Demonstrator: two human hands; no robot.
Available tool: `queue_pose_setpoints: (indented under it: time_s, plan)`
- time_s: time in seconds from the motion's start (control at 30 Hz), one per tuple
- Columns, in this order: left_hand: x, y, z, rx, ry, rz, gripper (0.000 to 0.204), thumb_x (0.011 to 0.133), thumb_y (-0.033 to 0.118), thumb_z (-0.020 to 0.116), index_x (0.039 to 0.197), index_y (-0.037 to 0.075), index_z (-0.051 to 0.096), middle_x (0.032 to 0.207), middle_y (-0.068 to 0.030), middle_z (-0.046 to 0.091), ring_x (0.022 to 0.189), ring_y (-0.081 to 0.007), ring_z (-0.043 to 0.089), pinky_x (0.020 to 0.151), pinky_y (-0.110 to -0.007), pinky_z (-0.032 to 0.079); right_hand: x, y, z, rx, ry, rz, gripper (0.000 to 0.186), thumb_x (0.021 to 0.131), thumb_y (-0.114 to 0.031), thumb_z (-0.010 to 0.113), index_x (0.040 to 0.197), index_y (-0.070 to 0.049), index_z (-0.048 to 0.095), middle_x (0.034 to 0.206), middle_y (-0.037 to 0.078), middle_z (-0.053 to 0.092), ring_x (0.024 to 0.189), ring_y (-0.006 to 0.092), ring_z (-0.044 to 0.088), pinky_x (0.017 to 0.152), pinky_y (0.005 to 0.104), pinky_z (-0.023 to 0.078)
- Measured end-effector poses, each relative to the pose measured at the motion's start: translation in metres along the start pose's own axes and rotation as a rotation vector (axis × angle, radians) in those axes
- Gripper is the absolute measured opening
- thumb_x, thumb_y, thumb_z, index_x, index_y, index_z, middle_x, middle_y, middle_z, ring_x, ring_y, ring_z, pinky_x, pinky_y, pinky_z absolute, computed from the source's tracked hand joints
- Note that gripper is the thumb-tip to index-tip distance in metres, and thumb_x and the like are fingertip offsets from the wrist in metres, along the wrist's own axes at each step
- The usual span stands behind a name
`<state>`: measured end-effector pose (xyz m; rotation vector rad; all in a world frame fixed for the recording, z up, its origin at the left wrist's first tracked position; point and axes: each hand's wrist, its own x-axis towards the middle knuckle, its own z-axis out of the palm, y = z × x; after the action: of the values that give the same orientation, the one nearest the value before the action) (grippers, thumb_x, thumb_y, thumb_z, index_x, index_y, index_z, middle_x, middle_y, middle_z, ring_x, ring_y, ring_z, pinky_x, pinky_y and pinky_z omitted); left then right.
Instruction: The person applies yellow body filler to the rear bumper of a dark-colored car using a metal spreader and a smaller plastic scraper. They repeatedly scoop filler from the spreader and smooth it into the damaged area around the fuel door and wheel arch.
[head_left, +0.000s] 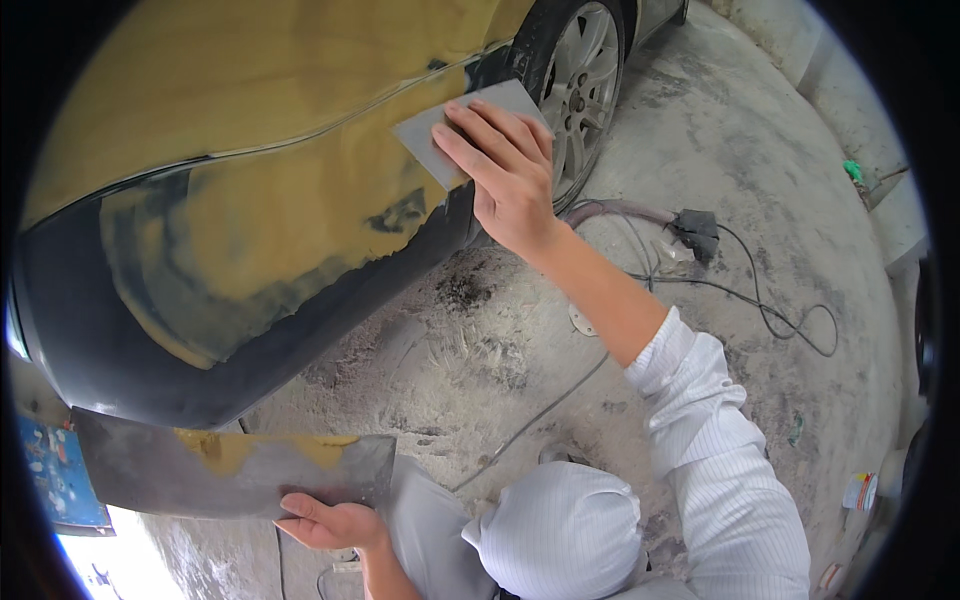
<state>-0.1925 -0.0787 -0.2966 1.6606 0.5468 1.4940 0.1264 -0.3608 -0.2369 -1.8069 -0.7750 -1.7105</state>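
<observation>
My right hand is closed on a flat grey putty spreader, its fingers laid along the face of the blade. The spreader lies against the car's lower side panel, close to the wheel. Yellow-brown putty covers much of that panel, with dark patches and a bare black lower edge. At lower left my left hand grips a wide, dark grey mixing board by its lower edge near the right end. Smears of yellow putty sit along the board's top edge.
A car wheel with silver spokes stands right of the panel. On the dusty concrete floor lie a hose with a dark block-shaped end and a looping black cable. A small can stands at the right, and a blue surface shows at far left.
</observation>
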Motion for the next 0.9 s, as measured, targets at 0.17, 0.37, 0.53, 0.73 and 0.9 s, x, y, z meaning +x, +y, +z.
queue_pose_setpoints:
  time_s: [0.17,0.37,0.53,0.73,0.9]
  plan:
    - [-0.002,0.0,0.003,-0.022,-0.007,0.003,0.053,0.125,0.037,0.053,0.141,-0.013,0.06,0.137,-0.0229,0.067,0.118,-0.026,0.065,0.103,-0.039,0.056,0.026,0.012,0.01,-0.032,-0.005,-0.121,0.04,0.093,-0.002,0.073,0.129,-0.017,0.083,0.141,0.002,0.079,0.133,0.0229,0.071,0.111,0.0424,0.046]
    - [-0.006,-0.01,0.006,-0.019,-0.024,-0.022,0.053,0.124,0.038,0.055,0.138,-0.012,0.061,0.132,-0.0218,0.067,0.114,-0.0245,0.066,0.099,-0.037,0.057,-0.009,-0.003,0.02,0.047,-0.081,-0.113,0.038,0.096,-0.003,0.07,0.129,-0.017,0.084,0.139,0.001,0.08,0.136,0.0204,0.07,0.111,0.0385,0.046]
    - [-0.008,-0.014,0.006,-0.028,-0.034,-0.015,0.053,0.123,0.04,0.057,0.135,-0.011,0.061,0.127,-0.0206,0.068,0.111,-0.0233,0.067,0.096,-0.035,0.058,-0.064,-0.015,0.023,0.171,-0.188,-0.097,0.05,0.097,0.004,0.072,0.139,-0.019,0.082,0.15,0.0,0.078,0.145,0.021,0.067,0.114,0.0384,0.047]
    - [-0.009,-0.009,0.005,-0.015,-0.031,0.036,0.053,0.123,0.04,0.057,0.137,-0.011,0.059,0.128,-0.0211,0.067,0.112,-0.0235,0.067,0.097,-0.036,0.059,-0.106,-0.009,0.021,0.142,-0.28,-0.152,0.04,0.101,-0.009,0.073,0.138,-0.022,0.081,0.152,-0.004,0.074,0.148,0.0183,0.063,0.116,0.0392,0.05]
    - [-0.01,0.001,0.015,-0.037,0.016,-0.011,0.053,0.123,0.04,0.057,0.134,-0.011,0.059,0.128,-0.0223,0.066,0.111,-0.0243,0.065,0.098,-0.038,0.058,-0.126,-0.015,0.015,0.17,-0.304,-0.106,0.044,0.098,-0.005,0.073,0.138,-0.02,0.081,0.153,-0.002,0.074,0.149,0.0208,0.063,0.115,0.0409,0.05]
